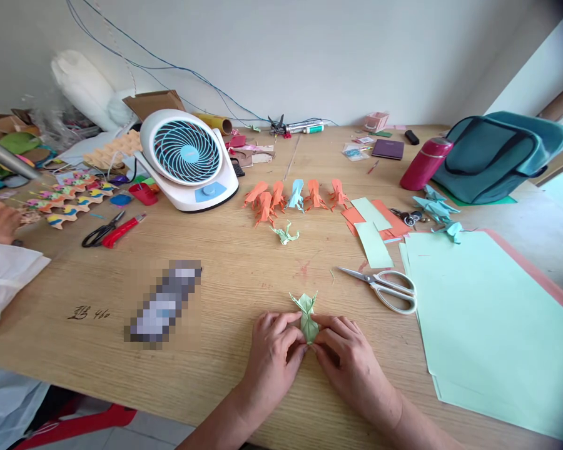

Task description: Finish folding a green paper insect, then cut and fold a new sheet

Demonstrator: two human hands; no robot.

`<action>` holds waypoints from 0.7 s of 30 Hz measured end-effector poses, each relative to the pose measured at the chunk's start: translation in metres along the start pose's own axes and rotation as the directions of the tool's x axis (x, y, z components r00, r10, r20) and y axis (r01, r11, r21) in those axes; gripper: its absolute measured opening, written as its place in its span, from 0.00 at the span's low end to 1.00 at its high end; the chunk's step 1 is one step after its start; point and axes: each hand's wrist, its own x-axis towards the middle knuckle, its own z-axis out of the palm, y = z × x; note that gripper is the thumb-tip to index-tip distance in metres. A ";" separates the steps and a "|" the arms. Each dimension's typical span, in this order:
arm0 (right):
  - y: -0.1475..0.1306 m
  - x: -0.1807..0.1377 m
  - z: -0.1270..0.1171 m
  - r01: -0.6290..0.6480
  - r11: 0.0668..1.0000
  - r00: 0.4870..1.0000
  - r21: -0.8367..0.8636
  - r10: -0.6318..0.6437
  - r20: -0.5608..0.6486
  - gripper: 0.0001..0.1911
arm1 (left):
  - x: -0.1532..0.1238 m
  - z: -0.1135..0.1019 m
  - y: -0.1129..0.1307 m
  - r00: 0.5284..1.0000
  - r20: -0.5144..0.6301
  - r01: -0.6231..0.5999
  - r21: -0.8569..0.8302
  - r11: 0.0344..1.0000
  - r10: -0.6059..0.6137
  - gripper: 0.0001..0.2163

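1. While pinching green folded paper (pixel 309 326) with fingers of left hand (pixel 273 347), gripping its right side with right hand (pixel 347 347).
2. Holding it over the surface (pixel 229 275), left of scissors (pixel 375 279), nearer than 5 orange figures (pixel 314 194).

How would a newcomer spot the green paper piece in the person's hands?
From the white fan on the wooden table, come nearer and rightward to the left hand and right hand. Between their fingertips is a small green folded paper with pointed tips at its far end. Unlike the green figure lying farther off, which nobody touches, this one is held.
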 end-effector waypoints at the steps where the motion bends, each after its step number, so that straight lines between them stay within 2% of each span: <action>1: 0.000 0.000 0.000 -0.003 1.000 1.000 -0.004 0.003 0.000 0.07 | 0.000 0.000 0.000 1.000 0.003 0.002 0.008 1.000 -0.002 0.06; 9: -0.001 0.003 0.002 -0.016 1.000 1.000 -0.017 0.016 -0.011 0.07 | 0.003 0.001 0.003 1.000 0.007 0.006 0.082 0.997 -0.007 0.05; 21: 0.001 0.003 -0.002 -0.073 0.996 0.997 -0.052 0.073 0.001 0.04 | 0.005 0.000 0.005 1.000 0.014 0.020 0.093 0.995 -0.021 0.05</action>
